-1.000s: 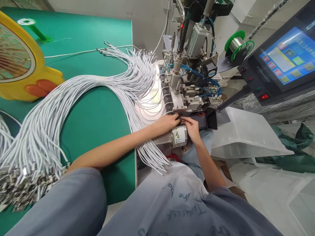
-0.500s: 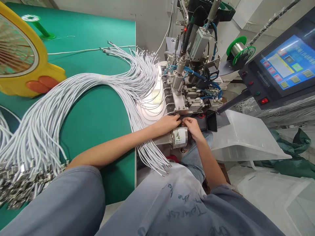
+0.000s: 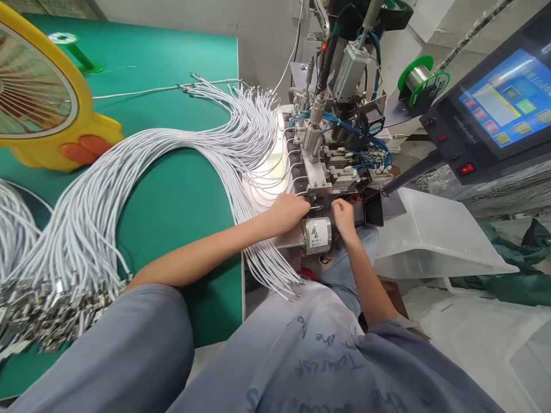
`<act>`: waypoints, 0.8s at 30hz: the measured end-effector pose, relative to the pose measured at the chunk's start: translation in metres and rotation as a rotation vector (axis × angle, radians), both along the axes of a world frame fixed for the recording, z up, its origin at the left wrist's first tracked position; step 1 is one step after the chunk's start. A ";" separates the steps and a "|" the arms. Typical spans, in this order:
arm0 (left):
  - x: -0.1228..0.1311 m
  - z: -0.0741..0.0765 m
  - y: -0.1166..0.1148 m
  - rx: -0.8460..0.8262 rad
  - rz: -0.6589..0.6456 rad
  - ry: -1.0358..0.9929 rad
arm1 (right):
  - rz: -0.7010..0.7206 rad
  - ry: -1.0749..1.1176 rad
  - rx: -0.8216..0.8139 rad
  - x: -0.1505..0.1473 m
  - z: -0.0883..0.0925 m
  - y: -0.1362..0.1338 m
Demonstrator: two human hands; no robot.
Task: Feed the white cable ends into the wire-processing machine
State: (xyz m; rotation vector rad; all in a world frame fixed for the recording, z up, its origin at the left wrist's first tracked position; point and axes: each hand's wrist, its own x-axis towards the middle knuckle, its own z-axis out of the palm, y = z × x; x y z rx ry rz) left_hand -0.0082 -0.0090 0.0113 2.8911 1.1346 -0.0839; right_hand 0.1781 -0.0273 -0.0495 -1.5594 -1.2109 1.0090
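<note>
My left hand (image 3: 287,211) rests at the front of a small machine (image 3: 333,149), fingers curled on the end of a white cable by the fixture. Just to its right, my right hand (image 3: 343,215) is closed in a loose fist at the same fixture; what it pinches is too small to make out. A silver cylinder with a label (image 3: 317,234) sits right under both hands. A big bundle of white cables (image 3: 142,166) fans across the green table (image 3: 172,212) towards the machine, with metal connectors (image 3: 38,312) at its near end.
A touch screen panel (image 3: 503,103) with red buttons stands at the right. A spool on a green reel (image 3: 419,77) sits behind the machine. A clear plastic bin (image 3: 434,235) lies right of my hands. A yellow fan (image 3: 47,109) stands on the table's left.
My hands have drawn slightly apart; the right hand has shifted a little right and closed into a fist. The view has shifted slightly.
</note>
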 end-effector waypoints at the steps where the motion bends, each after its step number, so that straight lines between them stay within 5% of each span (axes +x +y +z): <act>1: 0.000 0.000 0.000 -0.003 0.006 -0.004 | -0.073 -0.041 0.056 -0.001 0.004 -0.010; 4: 0.000 0.000 0.001 0.018 0.074 -0.012 | -0.124 -0.162 0.157 -0.017 0.018 -0.050; 9: -0.001 0.001 0.006 0.026 0.177 0.039 | 0.475 -0.332 -0.066 -0.063 0.019 -0.105; 11: 0.000 0.003 0.005 0.020 0.182 0.040 | 0.601 -0.351 -0.125 -0.076 0.014 -0.111; 15: 0.008 0.009 -0.006 0.012 0.139 -0.004 | 0.549 -0.423 -0.096 -0.078 0.014 -0.110; 21: 0.022 0.015 -0.040 -0.118 -0.215 -0.309 | 0.451 -0.415 -0.012 -0.062 0.024 -0.110; 24: 0.024 0.014 -0.049 -0.273 -0.280 -0.465 | 0.421 -0.309 0.023 -0.055 0.027 -0.108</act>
